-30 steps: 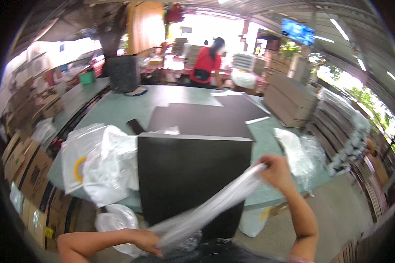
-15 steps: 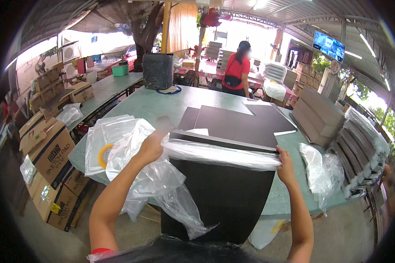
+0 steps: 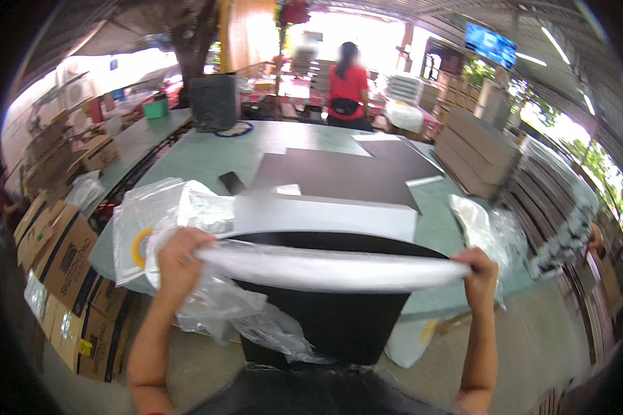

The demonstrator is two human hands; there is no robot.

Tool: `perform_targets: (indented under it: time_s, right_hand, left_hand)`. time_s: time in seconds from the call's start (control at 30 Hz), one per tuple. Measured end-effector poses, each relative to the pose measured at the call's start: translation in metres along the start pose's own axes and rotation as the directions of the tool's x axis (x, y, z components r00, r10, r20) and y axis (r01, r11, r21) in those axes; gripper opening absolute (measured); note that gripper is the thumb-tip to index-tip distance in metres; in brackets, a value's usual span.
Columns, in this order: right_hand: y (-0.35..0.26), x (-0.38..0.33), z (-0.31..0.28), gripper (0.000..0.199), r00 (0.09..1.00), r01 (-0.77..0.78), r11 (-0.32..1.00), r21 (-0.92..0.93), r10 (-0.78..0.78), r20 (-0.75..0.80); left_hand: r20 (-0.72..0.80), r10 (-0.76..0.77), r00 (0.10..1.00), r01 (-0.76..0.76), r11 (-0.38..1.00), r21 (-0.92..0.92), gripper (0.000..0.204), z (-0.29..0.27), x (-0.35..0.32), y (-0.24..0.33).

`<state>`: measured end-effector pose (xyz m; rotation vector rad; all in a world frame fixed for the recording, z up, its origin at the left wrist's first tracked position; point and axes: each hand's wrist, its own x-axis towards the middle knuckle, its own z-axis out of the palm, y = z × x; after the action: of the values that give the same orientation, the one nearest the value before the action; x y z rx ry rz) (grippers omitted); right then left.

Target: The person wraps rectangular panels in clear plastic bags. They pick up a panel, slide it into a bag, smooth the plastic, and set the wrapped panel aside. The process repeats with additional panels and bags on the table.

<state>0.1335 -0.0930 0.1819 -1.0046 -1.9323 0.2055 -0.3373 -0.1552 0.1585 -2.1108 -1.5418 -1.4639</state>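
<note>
A band of gathered clear plastic film [image 3: 332,271] stretches between my two hands. Its left end is gripped by my left hand [image 3: 181,257], the other by my right hand [image 3: 480,273]; both have their fingers closed. Loose film hangs below my left hand. The film crosses in front of a large black sheet [image 3: 356,315] that hangs down at the table's near edge, its top edge bowed. Behind that sheet lies a white-faced panel [image 3: 325,216]. Large dark boards [image 3: 339,173] lie flat farther back on the green table [image 3: 284,138].
Clear plastic bags [image 3: 194,207] and a yellow tape roll [image 3: 142,247] lie at left, near a phone [image 3: 232,182]. Grey boards [image 3: 477,152] and a plastic-wrapped stack [image 3: 550,197] stand at right. Cartons [image 3: 66,266] are piled at left. A person in red [image 3: 348,86] stands beyond the table.
My hands have spread apart and come nearer to me, drawing the film straight. The white-faced panel now shows behind the black sheet. The whole view has shifted slightly.
</note>
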Motion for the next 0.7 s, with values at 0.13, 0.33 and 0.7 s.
perform_targets:
  time_s: [0.13, 0.33, 0.7]
  right_hand:
    - [0.013, 0.007, -0.004, 0.047, 0.859, -0.480, 0.239, 0.844, 0.324, 0.397]
    - [0.095, -0.138, 0.068, 0.047, 0.487, -0.872, 0.057, 0.487, 0.210, 0.848]
    - [0.093, -0.233, 0.120, 0.043, 0.099, -0.870, 0.484, -0.090, 0.351, 0.931]
  left_hand:
    - [0.504, -0.216, 0.836, 0.525, 0.578, -0.625, 0.033, -0.028, 0.021, -0.040]
    - [0.762, -0.360, 0.538, 0.839, 0.317, -0.442, 0.048, 0.044, -0.104, -0.115]
    - [0.907, -0.420, 0.036, 0.999, 0.024, -0.028, 0.046, 0.122, -0.256, -0.112]
